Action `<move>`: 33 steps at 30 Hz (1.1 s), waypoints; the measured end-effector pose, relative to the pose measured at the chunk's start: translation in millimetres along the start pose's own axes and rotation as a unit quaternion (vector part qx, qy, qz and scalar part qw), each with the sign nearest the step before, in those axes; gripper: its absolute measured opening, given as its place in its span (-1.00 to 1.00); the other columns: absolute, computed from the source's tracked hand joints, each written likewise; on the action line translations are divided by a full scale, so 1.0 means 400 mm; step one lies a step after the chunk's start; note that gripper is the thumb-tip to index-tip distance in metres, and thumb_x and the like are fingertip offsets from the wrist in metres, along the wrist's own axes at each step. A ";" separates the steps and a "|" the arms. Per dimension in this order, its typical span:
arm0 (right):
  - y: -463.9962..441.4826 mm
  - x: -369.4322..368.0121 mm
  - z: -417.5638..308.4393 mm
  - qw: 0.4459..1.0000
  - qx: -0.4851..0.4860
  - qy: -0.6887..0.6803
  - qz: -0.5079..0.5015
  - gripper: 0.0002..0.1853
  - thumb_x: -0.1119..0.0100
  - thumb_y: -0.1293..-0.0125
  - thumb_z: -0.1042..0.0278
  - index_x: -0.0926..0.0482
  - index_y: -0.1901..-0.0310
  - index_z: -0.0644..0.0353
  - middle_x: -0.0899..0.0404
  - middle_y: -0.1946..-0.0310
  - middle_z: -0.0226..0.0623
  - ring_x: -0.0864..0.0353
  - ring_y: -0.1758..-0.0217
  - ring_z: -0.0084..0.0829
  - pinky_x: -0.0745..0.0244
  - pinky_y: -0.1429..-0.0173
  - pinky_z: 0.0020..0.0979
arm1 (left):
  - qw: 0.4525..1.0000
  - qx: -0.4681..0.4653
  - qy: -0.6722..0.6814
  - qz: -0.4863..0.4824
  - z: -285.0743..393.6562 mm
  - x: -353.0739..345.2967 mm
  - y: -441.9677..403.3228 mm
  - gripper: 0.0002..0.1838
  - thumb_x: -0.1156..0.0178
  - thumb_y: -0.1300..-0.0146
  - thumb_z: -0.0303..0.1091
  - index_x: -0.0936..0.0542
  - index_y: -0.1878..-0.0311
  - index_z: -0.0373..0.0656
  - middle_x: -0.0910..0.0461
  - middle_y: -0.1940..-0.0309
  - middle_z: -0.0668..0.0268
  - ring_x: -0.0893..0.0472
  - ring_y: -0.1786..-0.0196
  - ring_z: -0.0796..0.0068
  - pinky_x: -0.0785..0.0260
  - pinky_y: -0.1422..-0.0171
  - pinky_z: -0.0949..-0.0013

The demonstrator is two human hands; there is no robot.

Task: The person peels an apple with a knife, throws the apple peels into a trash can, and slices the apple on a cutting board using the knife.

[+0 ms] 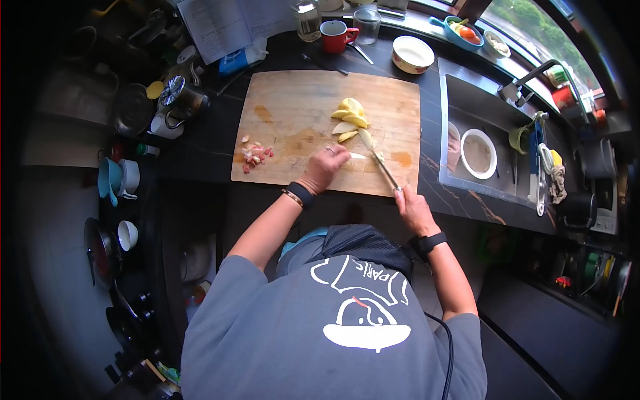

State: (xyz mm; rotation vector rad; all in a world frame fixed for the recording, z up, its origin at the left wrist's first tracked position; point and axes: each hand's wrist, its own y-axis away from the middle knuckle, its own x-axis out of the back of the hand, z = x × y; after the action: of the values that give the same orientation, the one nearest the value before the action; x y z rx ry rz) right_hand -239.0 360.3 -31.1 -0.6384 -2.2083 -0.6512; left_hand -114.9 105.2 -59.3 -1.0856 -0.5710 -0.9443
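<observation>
Wooden board [300, 100] | right hand [416, 212]: gripping knife [383, 165] | left hand [323, 168]: curled, near pale slice [358, 156]

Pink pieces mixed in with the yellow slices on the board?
No: the pink pieces lie by the near left corner of the cutting board, with bare wood between them and the yellow slices.

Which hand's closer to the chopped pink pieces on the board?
Left. The left hand is right of the pink pieces, over the cutting board, not touching them. The right hand is farther right, at the board's near edge, holding the knife.
</observation>
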 end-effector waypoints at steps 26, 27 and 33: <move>0.010 0.044 -0.036 0.975 0.147 0.162 -0.033 -0.72 0.03 -0.42 0.13 -0.33 0.24 0.21 -0.57 0.57 0.04 -0.60 0.49 0.07 -0.50 0.39 -0.01 | 1.000 -0.013 -0.021 -0.008 0.138 -0.056 0.073 -0.72 -0.11 -0.08 -0.52 -0.59 0.11 -0.34 -0.55 0.05 0.15 -0.54 -0.06 0.18 -0.46 -0.10 0.28; 0.005 0.046 -0.031 0.975 0.149 0.162 -0.034 -0.72 0.03 -0.42 0.13 -0.33 0.24 0.21 -0.57 0.57 0.04 -0.60 0.49 0.07 -0.50 0.39 -0.01 | 1.000 -0.014 -0.025 -0.003 0.139 -0.057 0.075 -0.71 -0.12 -0.06 -0.52 -0.59 0.11 -0.35 -0.55 0.04 0.14 -0.54 -0.06 0.19 -0.46 -0.12 0.29; -0.028 0.039 -0.018 0.970 0.169 0.159 -0.069 -0.72 0.04 -0.43 0.15 -0.32 0.26 0.23 -0.57 0.56 0.03 -0.61 0.45 0.04 -0.50 0.39 -0.03 | 1.000 -0.007 -0.027 0.008 0.139 -0.062 0.080 -0.70 -0.12 -0.04 -0.53 -0.59 0.12 -0.36 -0.55 0.02 0.12 -0.54 -0.07 0.19 -0.45 -0.16 0.29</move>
State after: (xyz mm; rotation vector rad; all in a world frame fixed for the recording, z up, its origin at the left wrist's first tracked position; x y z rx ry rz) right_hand -251.6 351.2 -17.7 -0.1895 -2.0056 -0.3972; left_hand -97.1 170.4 -72.7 -1.1284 -0.6000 -0.9084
